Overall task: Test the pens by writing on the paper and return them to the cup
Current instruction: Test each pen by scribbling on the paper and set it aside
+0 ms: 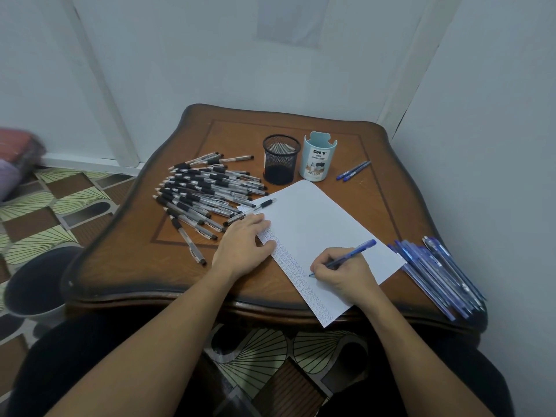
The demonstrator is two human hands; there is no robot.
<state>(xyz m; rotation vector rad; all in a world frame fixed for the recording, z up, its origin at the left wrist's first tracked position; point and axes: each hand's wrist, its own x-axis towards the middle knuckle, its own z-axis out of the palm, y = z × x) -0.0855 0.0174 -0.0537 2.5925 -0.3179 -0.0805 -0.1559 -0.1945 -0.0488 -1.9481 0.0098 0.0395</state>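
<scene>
Blue, slim and capped at its far end, the pen (346, 256) lies in the right hand (343, 272), pinched between thumb and curled fingers close to the tip, which touches the paper (316, 218) beside the last of the small written marks. Its long axis slants from the tip at lower left up to the free end at upper right, so the tail already points toward the far side of the table (126, 266). The left hand (243, 239) holds nothing and lies flat, fingers fairly straight, pressing down the sheet's left edge.

The return turns on where the cups stand. The black mesh cup (281, 159) and the pale blue cup (318, 159) are both upright, just beyond the paper's far corner, almost straight ahead of the writing hand and well apart from it. The right hand has the pen and a clear line across the sheet, so it is probably the one to carry. The pen would need tipping upright before it drops in. Which cup is meant I cannot tell, and their insides are hard to read from here.

Two blue pens (353, 170) lie just right of the pale cup, a blue pile (436, 275) sits at the table's right edge, and a black pile (204, 191) is spread out on the left
</scene>
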